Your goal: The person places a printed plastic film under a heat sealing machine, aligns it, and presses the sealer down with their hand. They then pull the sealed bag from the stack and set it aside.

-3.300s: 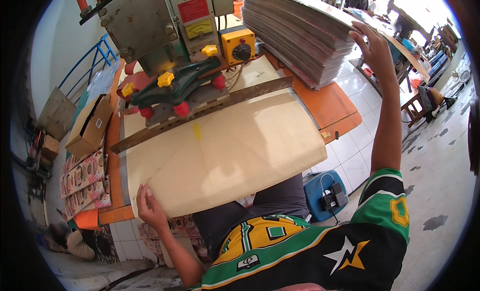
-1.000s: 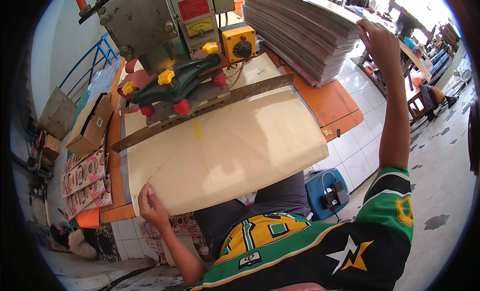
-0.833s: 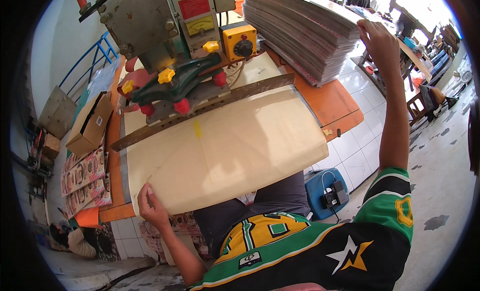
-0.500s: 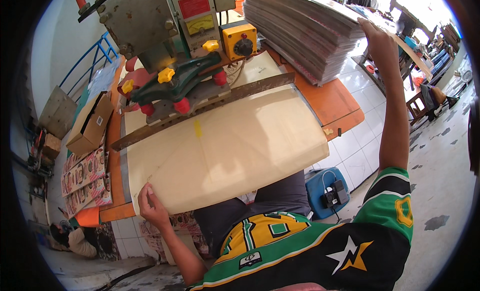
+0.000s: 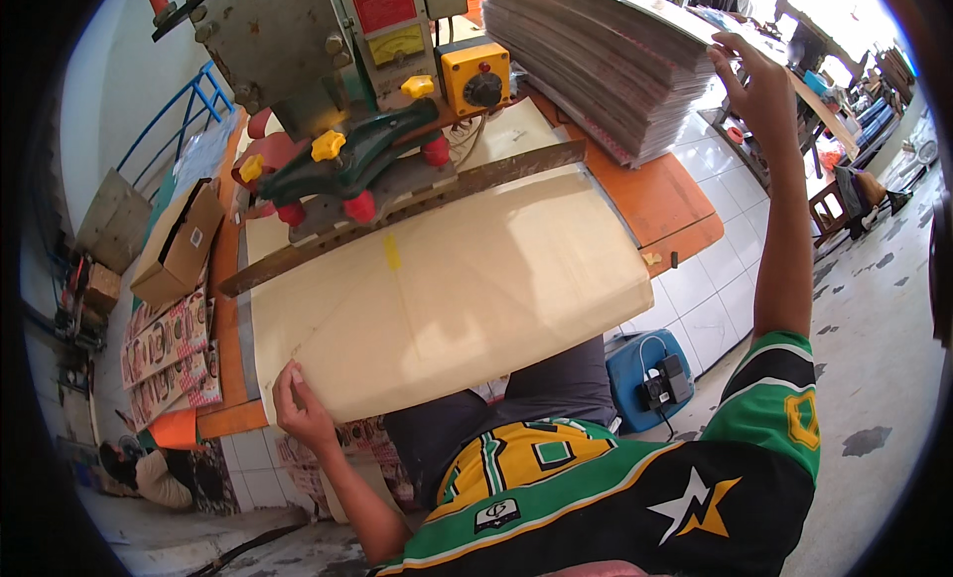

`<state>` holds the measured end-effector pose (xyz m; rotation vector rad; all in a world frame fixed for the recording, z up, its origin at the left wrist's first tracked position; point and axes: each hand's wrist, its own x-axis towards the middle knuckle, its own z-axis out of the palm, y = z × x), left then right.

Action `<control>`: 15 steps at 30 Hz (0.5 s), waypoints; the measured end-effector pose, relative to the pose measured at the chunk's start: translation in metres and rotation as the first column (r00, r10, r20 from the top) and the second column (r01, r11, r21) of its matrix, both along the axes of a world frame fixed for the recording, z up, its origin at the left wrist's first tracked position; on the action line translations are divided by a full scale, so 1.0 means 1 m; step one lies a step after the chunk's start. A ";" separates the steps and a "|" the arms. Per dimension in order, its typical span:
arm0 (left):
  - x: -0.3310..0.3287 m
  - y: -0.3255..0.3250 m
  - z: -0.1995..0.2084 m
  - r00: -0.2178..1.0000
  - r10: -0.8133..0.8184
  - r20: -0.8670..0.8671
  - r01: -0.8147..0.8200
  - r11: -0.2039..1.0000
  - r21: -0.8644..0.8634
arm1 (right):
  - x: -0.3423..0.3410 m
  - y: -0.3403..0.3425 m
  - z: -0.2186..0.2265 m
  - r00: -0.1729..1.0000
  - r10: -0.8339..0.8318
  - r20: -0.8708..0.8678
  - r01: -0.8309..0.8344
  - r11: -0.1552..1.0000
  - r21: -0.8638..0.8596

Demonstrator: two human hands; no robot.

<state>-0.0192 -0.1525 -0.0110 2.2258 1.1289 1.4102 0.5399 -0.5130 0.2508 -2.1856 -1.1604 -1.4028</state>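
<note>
A wide cream sheet (image 5: 467, 279) with a strip of yellow tape lies on the machine's bed and bulges over the near edge above my lap. My left hand (image 5: 303, 413) is at its near left corner, fingers drawn together on the edge; what lies under the fingertips is hidden. At the upper right, my right hand (image 5: 762, 80) reaches to the corner of a tall stack of thin sheets (image 5: 606, 71). Its thumb and fingers are apart, close to the top of the stack, with nothing seen between them. Beyond the cream sheet stands a press machine (image 5: 288, 80) with a long metal bar (image 5: 417, 217) across the bed.
A yellow control box (image 5: 475, 78) with a black knob sits beside the press. On the left are an open cardboard box (image 5: 179, 244) and printed sheets (image 5: 164, 368). A blue stool (image 5: 640, 378) carrying a black device stands at my right. Other people are in the background.
My right hand's thumb and fingers have spread apart at the stack's corner, where they were closer together. My left hand and the cream sheet have hardly moved.
</note>
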 end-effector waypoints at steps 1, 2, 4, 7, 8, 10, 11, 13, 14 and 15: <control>0.001 -0.001 0.001 1.000 0.008 -0.005 -0.008 1.000 0.000 | -0.005 -0.001 0.002 0.998 -0.014 -0.066 0.014 1.000 -0.001; 0.002 -0.001 0.002 1.000 0.012 -0.006 -0.012 1.000 -0.001 | -0.012 -0.002 0.006 0.991 -0.031 -0.128 0.031 1.000 -0.003; 0.001 0.000 0.000 1.000 0.010 0.007 -0.009 1.000 -0.003 | -0.022 -0.001 0.011 0.989 -0.028 -0.146 0.026 1.000 -0.016; 0.001 0.000 0.000 1.000 0.013 0.014 -0.013 1.000 -0.003 | -0.026 -0.001 0.016 0.980 -0.020 -0.200 0.019 1.000 -0.008; 0.002 -0.001 0.001 1.000 0.014 0.015 -0.014 1.000 -0.005 | -0.026 -0.001 0.017 0.975 -0.018 -0.222 0.018 1.000 -0.003; 0.002 -0.001 0.002 1.000 0.013 0.010 -0.013 1.000 -0.004 | -0.019 -0.003 0.015 0.979 0.010 -0.204 -0.014 1.000 -0.016; 0.002 -0.001 0.002 1.000 0.012 0.008 -0.012 1.000 -0.004 | -0.015 -0.003 0.015 0.980 0.025 -0.196 -0.030 0.999 -0.024; 0.002 0.000 0.001 1.000 0.013 0.010 -0.013 1.000 -0.006 | -0.014 0.001 0.017 0.980 -0.023 -0.196 0.014 0.999 -0.049; 0.002 0.000 0.001 1.000 0.011 0.012 -0.011 1.000 -0.008 | -0.014 0.001 0.019 0.980 -0.049 -0.195 0.038 0.997 -0.062; 0.003 0.000 0.001 1.000 0.010 0.013 -0.009 1.000 -0.012 | -0.008 0.003 0.019 0.991 -0.066 -0.118 0.059 0.997 -0.057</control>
